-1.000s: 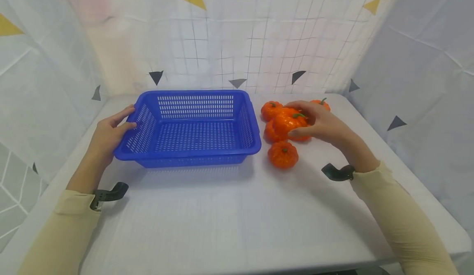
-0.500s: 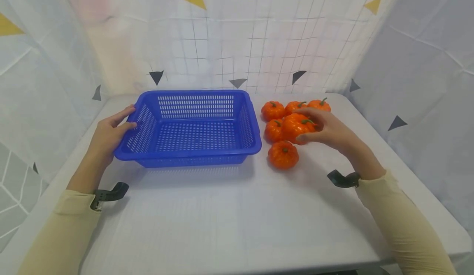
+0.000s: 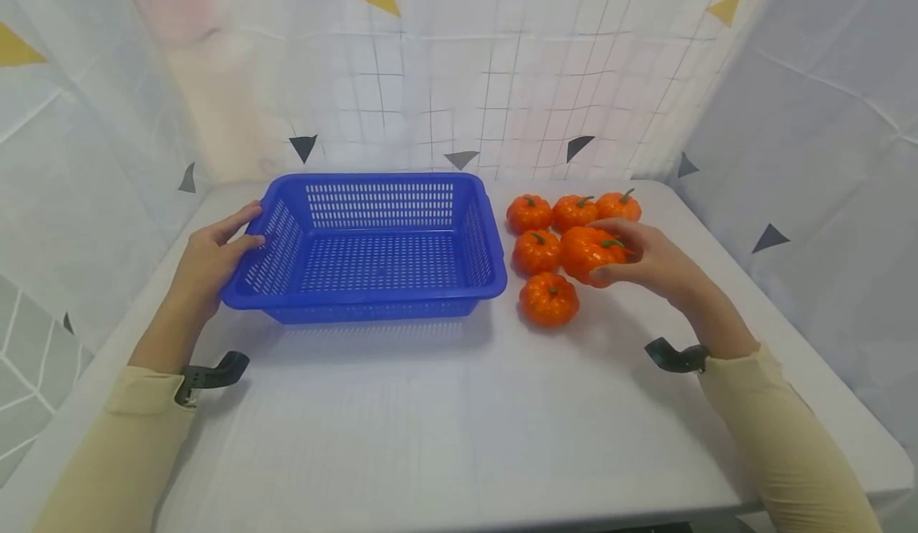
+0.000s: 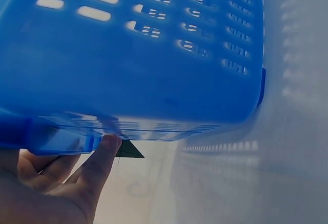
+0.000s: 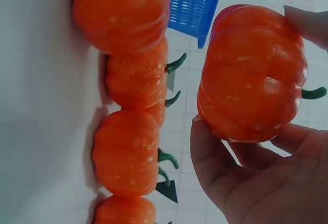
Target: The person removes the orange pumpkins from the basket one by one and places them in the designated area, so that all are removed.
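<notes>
My left hand (image 3: 211, 266) grips the left rim of a blue plastic basket (image 3: 358, 300), thumb on top. In the left wrist view, its fingers reach under the rim against the slotted wall (image 4: 128, 75). A small orange pumpkin (image 3: 586, 254) with a green stem is held in my right hand (image 3: 658, 266), between thumb and fingers. The right wrist view shows this pumpkin (image 5: 251, 75) raised off the table, its stem pointing toward the palm. Beside it, a pumpkin (image 3: 536, 252) sits on the table, and another pumpkin (image 3: 548, 300) lies nearer to me.
Along the back right stand a pumpkin (image 3: 529, 214), a second pumpkin (image 3: 574, 213) and a third pumpkin (image 3: 618, 206) in a row. The white-covered table (image 3: 430, 421) meets a white curtain (image 3: 445, 63) with grid lines and triangles behind the basket.
My right hand has drawn its pumpkin rightward and slightly toward me, away from the others, uncovering the middle and back pumpkins. The left hand and basket stay put.
</notes>
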The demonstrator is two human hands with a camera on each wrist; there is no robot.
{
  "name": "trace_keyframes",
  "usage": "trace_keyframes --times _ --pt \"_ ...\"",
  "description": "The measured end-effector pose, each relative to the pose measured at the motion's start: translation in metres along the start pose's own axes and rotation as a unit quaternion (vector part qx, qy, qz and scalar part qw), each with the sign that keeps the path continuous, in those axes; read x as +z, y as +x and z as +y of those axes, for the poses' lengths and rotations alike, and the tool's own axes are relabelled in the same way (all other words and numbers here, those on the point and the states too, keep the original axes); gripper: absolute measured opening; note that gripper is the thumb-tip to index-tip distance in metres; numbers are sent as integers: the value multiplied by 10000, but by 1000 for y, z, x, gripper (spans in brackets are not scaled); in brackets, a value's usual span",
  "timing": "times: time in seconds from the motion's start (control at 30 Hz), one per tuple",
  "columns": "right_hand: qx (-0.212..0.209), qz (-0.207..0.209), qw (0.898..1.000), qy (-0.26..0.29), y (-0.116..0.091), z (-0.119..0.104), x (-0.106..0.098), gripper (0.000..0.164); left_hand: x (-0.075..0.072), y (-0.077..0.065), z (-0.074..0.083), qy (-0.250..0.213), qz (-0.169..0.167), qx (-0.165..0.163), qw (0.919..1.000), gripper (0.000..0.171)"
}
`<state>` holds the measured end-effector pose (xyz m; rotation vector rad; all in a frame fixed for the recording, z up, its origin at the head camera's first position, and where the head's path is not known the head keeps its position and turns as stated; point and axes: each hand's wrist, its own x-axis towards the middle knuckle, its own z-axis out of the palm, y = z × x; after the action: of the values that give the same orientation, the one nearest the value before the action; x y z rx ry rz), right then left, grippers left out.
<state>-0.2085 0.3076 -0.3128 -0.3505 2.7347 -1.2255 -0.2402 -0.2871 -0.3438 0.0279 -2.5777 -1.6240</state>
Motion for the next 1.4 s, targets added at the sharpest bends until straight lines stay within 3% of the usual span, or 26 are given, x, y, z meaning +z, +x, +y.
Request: trace_keyframes --times 0.5,1.2,1.4 --pt "337 -20 9994 80 -2 24 -6 72 -3 4 0 -144 6 47 9999 58" --pt "774 -466 9943 -559 -4 46 -5 78 -1 2 -2 -105 -12 20 9999 55" --pt "845 -529 9937 -509 -6 53 -1 78 0 2 -2 -103 -30 12 9999 56"
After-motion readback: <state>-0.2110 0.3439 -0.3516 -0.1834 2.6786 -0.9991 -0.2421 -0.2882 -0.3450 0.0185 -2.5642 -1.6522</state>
